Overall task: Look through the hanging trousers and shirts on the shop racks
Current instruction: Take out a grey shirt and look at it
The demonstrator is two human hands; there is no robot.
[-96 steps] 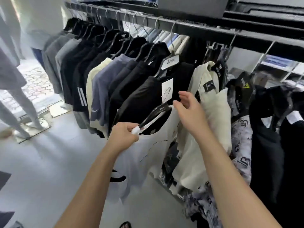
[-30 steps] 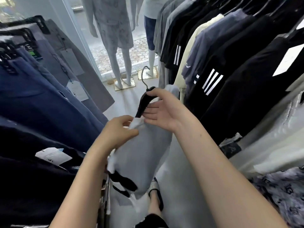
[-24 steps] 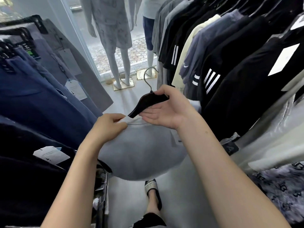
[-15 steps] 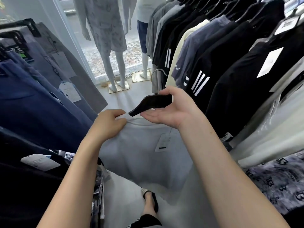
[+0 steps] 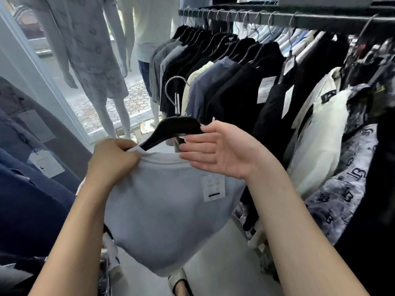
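Two hands: both busy with one pale grey shirt (image 5: 162, 214), held in the aisle off the rail.
Left hand (image 5: 113, 159): fingers curled tight on the collar edge.
Right hand (image 5: 220, 150): palm up, fingers straight, thumb resting on the black hanger (image 5: 173, 129).
Rack (image 5: 277, 18): dark shirts (image 5: 235, 82) hanging behind, to the right.
Tag (image 5: 213, 188): white, on the shirt's chest.

Two mannequins (image 5: 94, 67) by the window (one patterned outfit), sandalled foot (image 5: 180, 283)
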